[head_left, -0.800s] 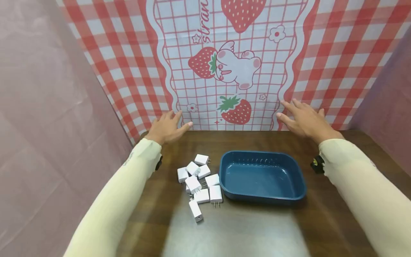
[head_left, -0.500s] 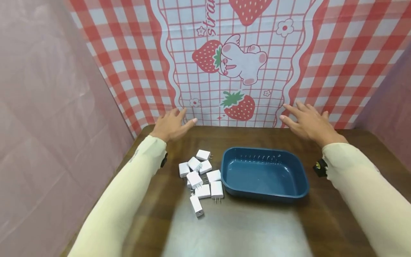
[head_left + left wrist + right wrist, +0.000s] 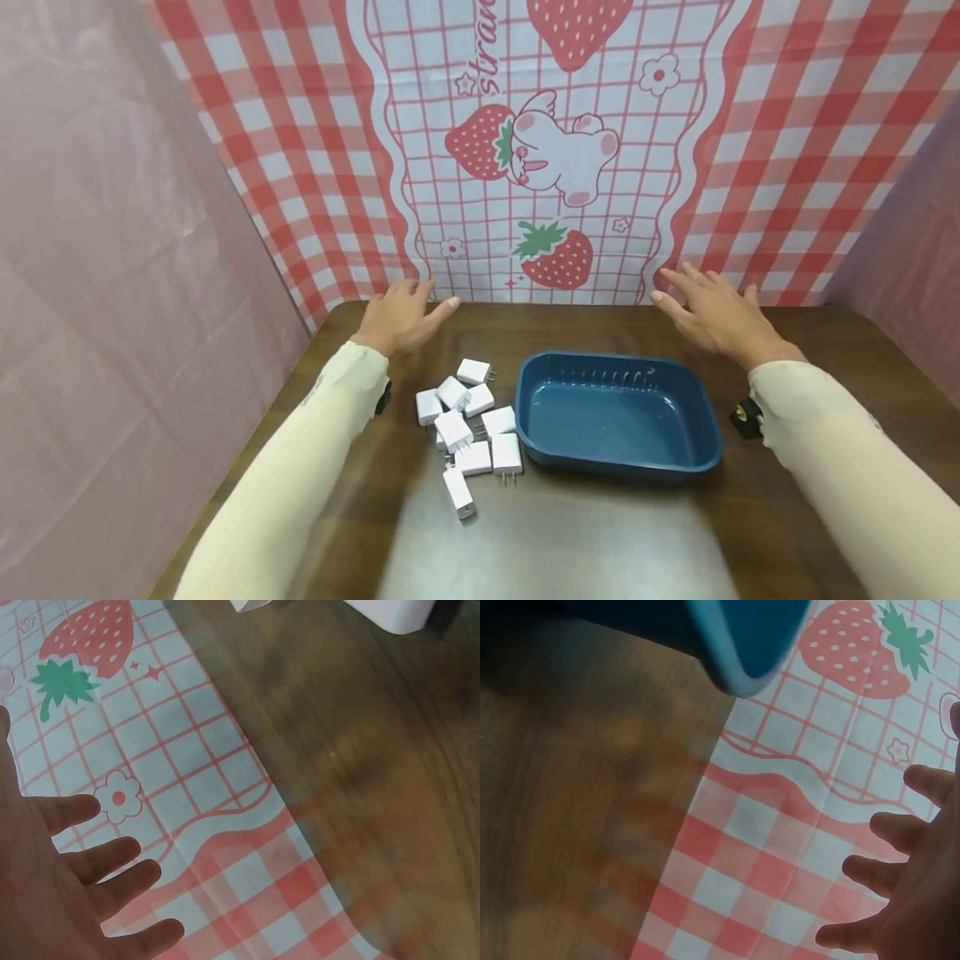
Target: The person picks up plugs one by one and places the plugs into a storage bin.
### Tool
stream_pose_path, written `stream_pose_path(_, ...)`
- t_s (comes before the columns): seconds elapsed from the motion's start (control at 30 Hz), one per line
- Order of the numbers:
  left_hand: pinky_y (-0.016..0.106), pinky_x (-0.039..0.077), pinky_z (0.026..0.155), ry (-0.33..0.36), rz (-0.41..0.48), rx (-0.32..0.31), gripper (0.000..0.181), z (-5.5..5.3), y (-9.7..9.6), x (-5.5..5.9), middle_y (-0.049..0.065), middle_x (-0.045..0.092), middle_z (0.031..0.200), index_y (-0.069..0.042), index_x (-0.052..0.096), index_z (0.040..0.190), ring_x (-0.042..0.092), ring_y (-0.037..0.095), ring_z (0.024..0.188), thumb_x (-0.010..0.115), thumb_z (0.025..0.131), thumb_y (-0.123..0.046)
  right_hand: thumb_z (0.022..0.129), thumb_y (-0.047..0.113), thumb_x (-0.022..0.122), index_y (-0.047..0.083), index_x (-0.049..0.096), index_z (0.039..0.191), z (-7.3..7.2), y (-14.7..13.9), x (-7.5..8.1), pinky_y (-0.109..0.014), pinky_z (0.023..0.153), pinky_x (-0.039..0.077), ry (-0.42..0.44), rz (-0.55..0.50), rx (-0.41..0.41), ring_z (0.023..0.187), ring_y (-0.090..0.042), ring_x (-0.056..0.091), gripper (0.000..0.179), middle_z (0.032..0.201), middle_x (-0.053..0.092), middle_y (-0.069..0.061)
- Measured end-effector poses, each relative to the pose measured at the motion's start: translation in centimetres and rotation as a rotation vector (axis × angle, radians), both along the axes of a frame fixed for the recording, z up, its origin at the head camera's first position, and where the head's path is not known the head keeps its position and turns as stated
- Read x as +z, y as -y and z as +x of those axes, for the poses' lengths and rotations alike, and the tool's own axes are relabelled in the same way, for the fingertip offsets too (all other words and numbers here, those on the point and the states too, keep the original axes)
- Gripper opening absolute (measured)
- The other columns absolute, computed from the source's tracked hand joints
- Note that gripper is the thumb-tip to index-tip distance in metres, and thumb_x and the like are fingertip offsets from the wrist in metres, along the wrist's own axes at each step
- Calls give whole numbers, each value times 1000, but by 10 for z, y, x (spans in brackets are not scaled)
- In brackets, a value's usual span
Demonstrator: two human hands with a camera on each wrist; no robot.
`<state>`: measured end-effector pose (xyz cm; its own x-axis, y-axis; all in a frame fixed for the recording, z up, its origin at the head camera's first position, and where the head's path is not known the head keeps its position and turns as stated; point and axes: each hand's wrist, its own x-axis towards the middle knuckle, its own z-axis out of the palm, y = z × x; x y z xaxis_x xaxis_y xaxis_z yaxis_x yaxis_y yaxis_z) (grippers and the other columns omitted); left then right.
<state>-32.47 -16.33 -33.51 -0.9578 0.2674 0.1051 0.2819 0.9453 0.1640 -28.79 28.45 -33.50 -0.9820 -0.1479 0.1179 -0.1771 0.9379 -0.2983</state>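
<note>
In the head view my left hand [image 3: 401, 318] hovers over the far left of the table, fingers spread and holding nothing. Closer to me than that hand lies a loose heap of white plug-in chargers [image 3: 453, 430], several with metal prongs showing. My right hand [image 3: 718, 315] is held over the far right, its fingers also spread and bare. A dark blue rectangular basin [image 3: 611, 417] stands between the heap and my right arm, with nothing inside it. The left wrist view shows my left fingers [image 3: 124, 881] apart; the right wrist view shows my right fingers [image 3: 877, 874] likewise.
Behind the brown wooden table [image 3: 360, 517] hangs a red-and-white checked cloth [image 3: 300, 158] with strawberry prints. Pinkish drapes [image 3: 127, 317] border both sides. One charger [image 3: 459, 492] lies nearest me, at the front of the heap, and another [image 3: 506, 454] sits close against the basin's left side.
Both hands dip slightly lower in the head view, staying spread. The whole head view shifts a little. The chargers and basin keep their places on the table.
</note>
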Motion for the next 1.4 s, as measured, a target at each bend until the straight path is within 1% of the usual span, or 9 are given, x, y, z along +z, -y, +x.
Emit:
stream_pose_path(0.17, 59, 33, 107, -9, -26, -6, 90, 5, -1, -11, 17, 42, 152, -13, 38, 155, 40, 36, 138, 20, 94, -77, 98, 66, 34, 19, 24, 160, 4, 0, -7, -77, 102, -10, 11, 6, 13, 146, -55, 2, 79, 163, 12, -24)
stream_pose_path(0.3, 58, 33, 107, -17, -21, -13, 88, 9, -3, -14, 17, 44, 150, -12, 40, 153, 42, 36, 136, 21, 95, -75, 98, 66, 33, 20, 26, 160, 6, 2, -9, -77, 102, -8, 3, 10, 28, 145, -55, 5, 77, 163, 14, -25)
stream_pose_path(0.4, 58, 32, 108, -10, -20, -19, 88, 11, -3, -16, 16, 43, 151, -12, 39, 154, 40, 35, 138, 20, 95, -75, 98, 66, 35, 21, 27, 160, 7, 5, -9, -79, 102, -6, -2, 4, 39, 145, -55, 8, 77, 162, 17, -24)
stream_pose_path(0.53, 57, 32, 108, -15, -7, -23, 88, 16, -3, -22, 16, 44, 151, -11, 40, 154, 40, 36, 138, 20, 96, -75, 98, 66, 37, 21, 29, 159, 10, 10, -11, -80, 102, -3, -2, 0, 52, 145, -53, 13, 76, 162, 20, -24)
stream_pose_path(0.7, 57, 36, 105, -25, -2, -17, 84, 22, -1, -31, 16, 49, 147, -11, 44, 151, 45, 37, 134, 25, 97, -72, 98, 65, 38, 21, 29, 159, 15, 12, -16, -80, 102, -3, 7, 5, 64, 145, -53, 14, 76, 162, 21, -23)
stream_pose_path(0.8, 56, 36, 105, -13, 1, -10, 83, 24, 0, -36, 16, 50, 146, -11, 45, 151, 46, 37, 133, 26, 97, -71, 98, 66, 38, 21, 30, 159, 19, 12, -20, -80, 102, -2, 9, 10, 60, 144, -53, 16, 76, 161, 22, -23)
stream_pose_path(1.07, 57, 37, 104, -1, 16, -24, 83, 28, 2, -47, 17, 51, 145, -9, 48, 148, 46, 36, 133, 26, 98, -71, 98, 66, 39, 21, 31, 159, 26, 5, -29, -80, 102, 0, 8, 8, 52, 142, -54, 19, 76, 161, 23, -24)
stream_pose_path(1.23, 57, 39, 102, 13, 44, -23, 82, 36, 7, -54, 17, 52, 144, -8, 49, 147, 48, 36, 132, 26, 99, -70, 99, 63, 40, 17, 34, 157, 33, 6, -34, -81, 101, 3, 11, -13, 56, 140, -55, 24, 75, 158, 28, -27)
stream_pose_path(1.4, 59, 41, 100, 23, 79, -5, 81, 45, 11, -57, 18, 52, 144, -7, 50, 147, 48, 37, 132, 27, 99, -69, 100, 61, 41, 14, 37, 156, 42, 8, -35, -80, 102, 4, 15, -36, 61, 139, -56, 27, 73, 156, 32, -28)
